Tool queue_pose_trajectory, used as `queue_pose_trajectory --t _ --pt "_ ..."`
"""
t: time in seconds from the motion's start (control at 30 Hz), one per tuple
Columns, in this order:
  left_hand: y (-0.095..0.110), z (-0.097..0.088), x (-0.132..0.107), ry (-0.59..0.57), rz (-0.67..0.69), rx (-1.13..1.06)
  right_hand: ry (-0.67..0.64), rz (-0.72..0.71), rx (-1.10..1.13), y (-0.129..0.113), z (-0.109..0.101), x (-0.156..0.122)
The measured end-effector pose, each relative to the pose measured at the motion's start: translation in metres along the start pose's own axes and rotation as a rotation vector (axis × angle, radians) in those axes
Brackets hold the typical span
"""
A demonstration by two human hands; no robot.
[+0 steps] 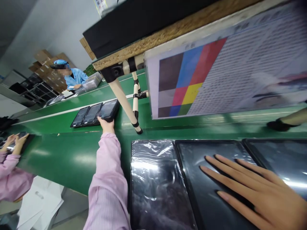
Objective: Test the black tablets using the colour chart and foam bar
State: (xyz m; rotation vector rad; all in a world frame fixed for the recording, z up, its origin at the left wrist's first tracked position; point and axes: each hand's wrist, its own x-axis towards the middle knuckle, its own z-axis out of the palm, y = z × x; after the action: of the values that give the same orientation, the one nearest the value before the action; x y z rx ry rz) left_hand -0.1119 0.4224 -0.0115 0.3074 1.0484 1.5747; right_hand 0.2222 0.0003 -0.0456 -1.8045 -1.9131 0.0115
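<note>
My left hand (107, 125) reaches far forward to a row of black tablets on the green bench. It grips the near edge of the rightmost tablet (108, 108), thumb on top and the other fingers mostly hidden. That tablet looks thicker or stacked; two more tablets, one in the middle (92, 113) and one at the left (80, 116), lie beside it. My right hand (259, 188) is spread, fingers apart, over a black tablet (192, 156) close to me; whether it touches the screen I cannot tell. Left of that lies a tablet under wrinkled clear film (155, 182), and to the right another tablet (283, 153).
A shelf on beige pipe legs (123, 99) stands over the bench (72, 153), with a printed colour chart (192, 76) hanging from it. Another person's hands (18, 142) hold a device at far left. A person in blue (76, 78) sits opposite. White sheets (38, 201) lie lower left.
</note>
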Motion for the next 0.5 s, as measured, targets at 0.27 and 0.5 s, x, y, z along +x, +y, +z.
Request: queue_pose_trajectory --t 0.27,0.5 --pt "0.093 -0.095 -0.082 0.153 0.005 0.081 -0.016 -0.241 -0.119 0.006 -0.001 0.008" --pt "0.106 -0.173 -0.192 0.315 -0.033 0.120 -0.446 0.268 0.479 -0.058 -0.041 0.037"
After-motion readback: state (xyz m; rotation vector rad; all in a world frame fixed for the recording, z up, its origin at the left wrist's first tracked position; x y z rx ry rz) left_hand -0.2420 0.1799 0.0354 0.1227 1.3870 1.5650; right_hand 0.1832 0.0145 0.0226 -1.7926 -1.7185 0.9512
